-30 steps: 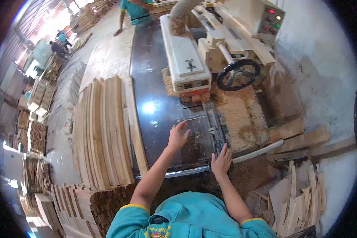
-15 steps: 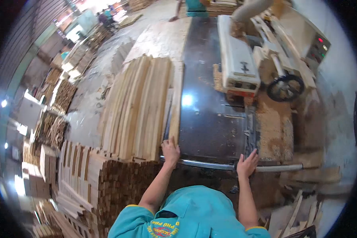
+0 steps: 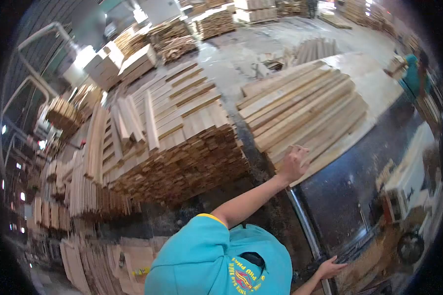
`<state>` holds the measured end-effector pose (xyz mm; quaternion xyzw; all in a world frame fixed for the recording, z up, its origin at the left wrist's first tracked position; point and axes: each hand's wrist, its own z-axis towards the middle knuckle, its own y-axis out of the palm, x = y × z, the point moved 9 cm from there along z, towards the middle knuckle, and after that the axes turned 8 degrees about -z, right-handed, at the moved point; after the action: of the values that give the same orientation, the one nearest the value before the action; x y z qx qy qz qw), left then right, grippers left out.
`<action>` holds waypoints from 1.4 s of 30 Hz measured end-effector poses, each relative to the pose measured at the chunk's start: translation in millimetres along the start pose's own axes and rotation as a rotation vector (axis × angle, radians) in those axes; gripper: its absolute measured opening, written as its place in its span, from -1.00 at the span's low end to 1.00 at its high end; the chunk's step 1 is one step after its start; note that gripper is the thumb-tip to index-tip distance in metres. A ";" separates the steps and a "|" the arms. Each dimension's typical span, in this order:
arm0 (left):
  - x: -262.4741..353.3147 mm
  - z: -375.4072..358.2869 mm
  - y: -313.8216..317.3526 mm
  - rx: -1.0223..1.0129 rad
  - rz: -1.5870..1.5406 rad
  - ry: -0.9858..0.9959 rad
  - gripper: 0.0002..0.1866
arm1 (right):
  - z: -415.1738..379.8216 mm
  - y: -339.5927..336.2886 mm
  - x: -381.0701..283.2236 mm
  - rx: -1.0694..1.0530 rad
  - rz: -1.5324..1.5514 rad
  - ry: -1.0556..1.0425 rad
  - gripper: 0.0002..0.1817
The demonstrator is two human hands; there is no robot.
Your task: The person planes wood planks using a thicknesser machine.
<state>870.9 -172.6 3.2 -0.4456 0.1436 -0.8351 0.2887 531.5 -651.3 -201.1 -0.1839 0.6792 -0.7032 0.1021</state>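
My left hand (image 3: 294, 164) is over the near ends of a row of long wooden strips (image 3: 307, 113), fingers apart and slightly bent, gripping nothing. Lower right, my right hand (image 3: 331, 268) is open beside a metal rail (image 3: 305, 221) along the near edge of the dark machine table (image 3: 342, 196). Its fingers point toward the blade-side slot of the table. The strips lie side by side on a pale board (image 3: 374, 73) to the left of the dark surface.
A large stack of cut wood (image 3: 182, 157) stands to the left, with loose strips on top. The white saw machine (image 3: 408, 182) and its black handwheel (image 3: 410, 247) are at the right. Another person (image 3: 414, 76) works at the table's far end. More wood stacks (image 3: 214, 23) stand behind.
The view has swung left, bringing the wood stack toward the middle. My left hand has shifted from a strip's end beside the dark table to over the row of strips.
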 end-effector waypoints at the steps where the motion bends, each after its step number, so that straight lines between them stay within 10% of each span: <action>1: -9.1 -0.4 -31.6 0.072 0.017 0.029 -0.62 | 8.8 14.6 8.5 0.062 -0.014 -0.002 -0.11; 7: -142.5 -31.5 -283.5 0.484 0.485 -0.170 -0.77 | 23.7 26.2 8.3 0.168 -0.122 -0.010 -0.08; 12: -232.3 -109.5 -481.9 0.553 1.025 -1.008 -0.50 | -51.7 -93.1 -23.7 0.198 0.352 -0.097 -0.11; 16: -337.8 -194.5 -561.6 0.636 0.891 -1.151 -0.49 | -49.3 -90.3 -27.5 0.222 0.399 -0.196 -0.02; 22: -322.3 -183.8 -560.7 0.511 0.752 -1.036 -0.50 | -53.3 -95.9 -29.1 0.280 0.438 -0.224 -0.04; 25: -308.7 -182.8 -520.8 0.512 0.155 -1.220 -0.62 | -36.6 -65.9 -18.1 0.477 0.495 -0.336 -0.12; 27: -311.4 -183.9 -473.7 0.711 -0.797 -1.065 -0.61 | 12.1 -6.0 -3.3 0.302 0.190 -0.140 -0.10; 42: -185.5 -146.4 -355.5 0.529 -0.739 -0.709 -0.53 | 18.0 26.8 15.5 0.160 -0.033 0.007 -0.09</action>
<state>704.8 219.6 -25.0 -0.6315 -0.3408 -0.6878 0.1098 521.7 -675.4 -225.6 -0.1837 0.6179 -0.7576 0.1023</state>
